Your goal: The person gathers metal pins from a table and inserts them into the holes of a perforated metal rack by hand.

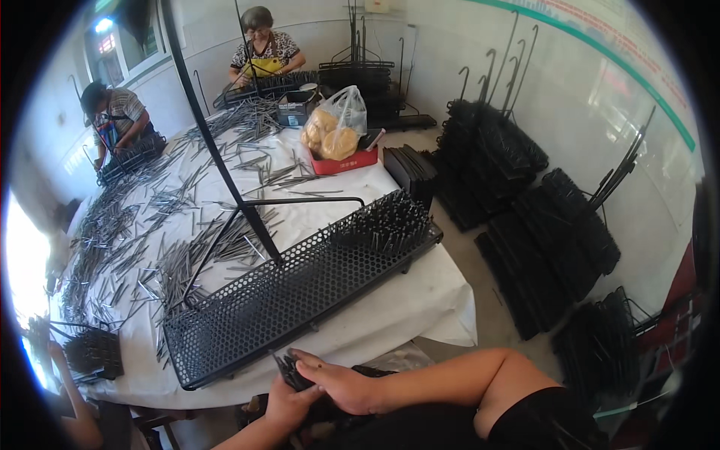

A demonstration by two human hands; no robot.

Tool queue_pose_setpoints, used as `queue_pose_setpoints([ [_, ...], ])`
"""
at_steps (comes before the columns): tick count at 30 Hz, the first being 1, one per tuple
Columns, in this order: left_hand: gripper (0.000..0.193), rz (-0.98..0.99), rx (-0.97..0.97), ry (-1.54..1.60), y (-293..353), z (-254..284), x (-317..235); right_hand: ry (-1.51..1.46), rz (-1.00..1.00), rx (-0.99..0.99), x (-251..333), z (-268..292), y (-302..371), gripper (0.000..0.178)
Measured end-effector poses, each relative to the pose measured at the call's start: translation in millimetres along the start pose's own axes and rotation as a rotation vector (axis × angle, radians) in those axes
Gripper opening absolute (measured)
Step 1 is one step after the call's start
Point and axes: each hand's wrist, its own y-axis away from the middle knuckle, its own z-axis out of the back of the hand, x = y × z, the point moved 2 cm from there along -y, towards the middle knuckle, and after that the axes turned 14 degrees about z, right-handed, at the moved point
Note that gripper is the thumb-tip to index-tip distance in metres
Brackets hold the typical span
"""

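Observation:
Just in front of the rack's near edge, my two hands come together around a bundle of thin dark metal rods (pixel 288 369). My left hand (pixel 286 405) grips the rods from below, and their ends stick up past the fingers. Laid over them from the right, my right hand (pixel 341 384) presses against the bundle and the left fingers. Beyond them a long black perforated rack (pixel 259 319) rests on the table, tilted up to the right, with a tall post and braces. Many upright rods (pixel 386 225) fill the holes at its right end; the left part's holes are bare.
Loose rods (pixel 195 251) lie scattered over the white-covered table (pixel 439 296). A red tray (pixel 345 163) bears a plastic bag of round yellowish food (pixel 330 135). Black filled racks (pixel 525 255) stand along the right wall. Two people (pixel 264 56) work at the far side; another person's arm (pixel 71 390) shows at lower left.

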Motion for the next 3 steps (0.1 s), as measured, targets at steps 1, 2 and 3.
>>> queue_pose_setpoints([
  [1,0.041,0.018,0.022,-0.002,1,-3,4,0.033,-0.006,0.032,-1,2,4,0.062],
  [2,0.044,0.019,0.037,-0.006,-3,-4,7,0.074,-0.004,0.075,10,0,1,0.065],
  [3,0.046,-0.004,0.016,0.033,-2,5,22,-0.015,-0.115,0.049,16,-9,-1,0.073],
])
